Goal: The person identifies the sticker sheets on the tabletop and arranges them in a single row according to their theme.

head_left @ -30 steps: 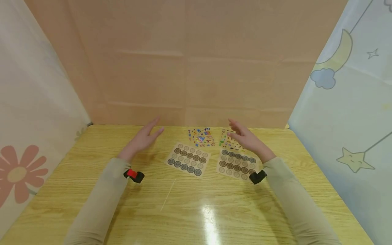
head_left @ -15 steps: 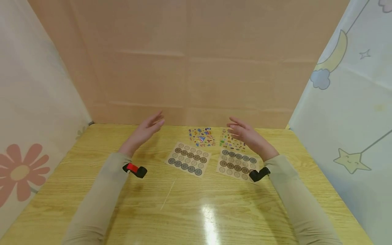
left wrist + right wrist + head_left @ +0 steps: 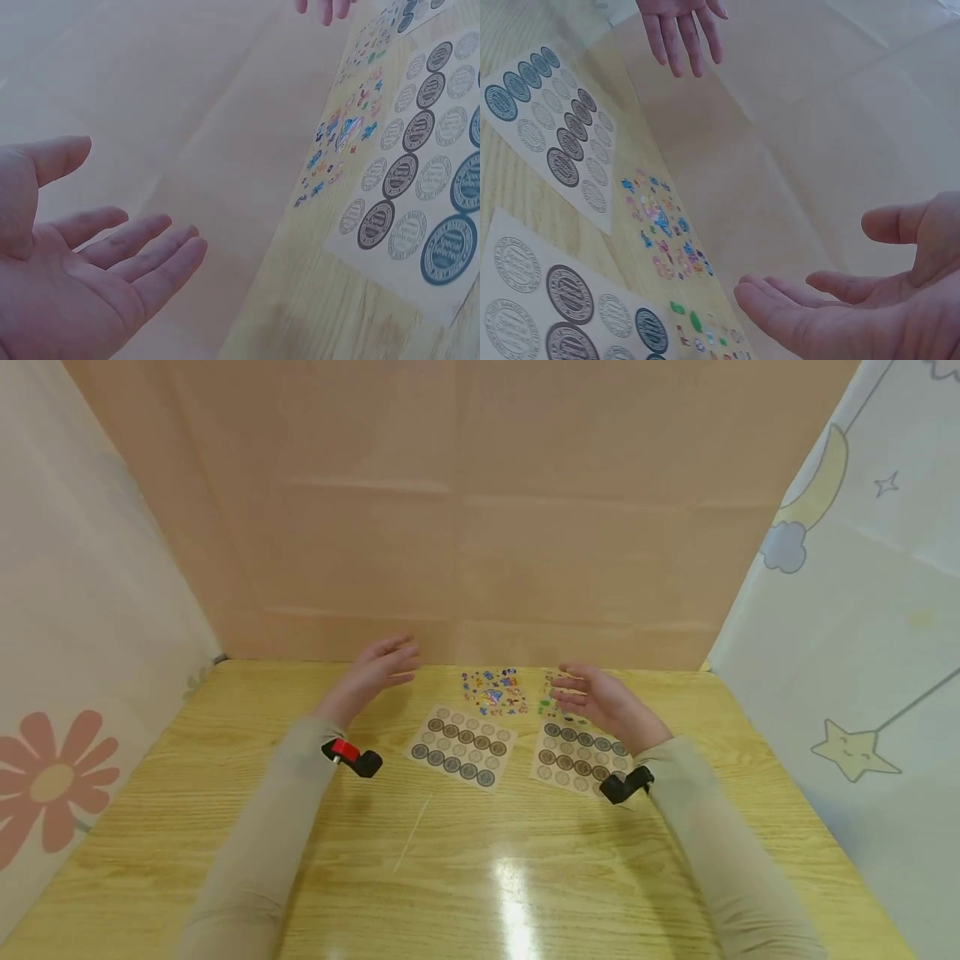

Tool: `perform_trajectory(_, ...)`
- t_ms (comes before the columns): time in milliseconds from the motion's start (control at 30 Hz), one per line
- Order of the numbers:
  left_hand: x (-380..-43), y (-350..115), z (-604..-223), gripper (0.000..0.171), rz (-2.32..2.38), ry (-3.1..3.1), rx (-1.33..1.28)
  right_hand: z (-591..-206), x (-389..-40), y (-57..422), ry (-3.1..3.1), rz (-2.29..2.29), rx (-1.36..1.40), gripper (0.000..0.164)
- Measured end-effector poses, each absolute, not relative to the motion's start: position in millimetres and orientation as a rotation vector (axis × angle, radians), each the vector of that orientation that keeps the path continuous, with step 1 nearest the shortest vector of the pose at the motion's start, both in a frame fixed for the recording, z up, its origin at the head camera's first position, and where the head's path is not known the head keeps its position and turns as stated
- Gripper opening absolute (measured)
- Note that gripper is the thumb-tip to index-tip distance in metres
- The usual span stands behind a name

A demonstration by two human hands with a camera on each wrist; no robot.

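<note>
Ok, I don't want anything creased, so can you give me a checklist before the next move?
1. Left hand empty: ok.
2. Right hand empty: ok.
3. Rectangular beige paper sheet of round brown and blue labels apart from its matching paper sheet: ok.
4. Transparent sheet of pink and blue stickers uncovered in head view: ok.
5. Transparent sheet of green and mixed stickers uncovered there: not ok, right hand overlaps it.

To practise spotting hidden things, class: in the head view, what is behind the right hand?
Behind the right hand is a sheet of small colourful stickers: its left part shows, but whatever lies directly behind the hand is covered.
</note>
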State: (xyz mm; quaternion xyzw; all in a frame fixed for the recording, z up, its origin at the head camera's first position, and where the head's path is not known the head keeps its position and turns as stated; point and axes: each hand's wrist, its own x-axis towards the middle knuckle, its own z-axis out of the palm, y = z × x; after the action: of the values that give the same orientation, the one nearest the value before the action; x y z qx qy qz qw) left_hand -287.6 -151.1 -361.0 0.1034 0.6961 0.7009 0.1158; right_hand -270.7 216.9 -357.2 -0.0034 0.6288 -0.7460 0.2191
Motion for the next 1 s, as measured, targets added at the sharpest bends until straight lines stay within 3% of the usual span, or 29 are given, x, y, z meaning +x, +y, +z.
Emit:
perform_trajectory(433,-314.0,-123.3,-387.4,0.057,2.101,1.747,0.095,-376.2,-270.4,207.3,1.558,-2.132,0.097,0.054)
perform_trajectory(1000,-327.0,-110.3,-403.2,0.061,2.156,1.489,0.027,-390.2,-270.0,199.2,1.527,-2.153,0.168,0.055)
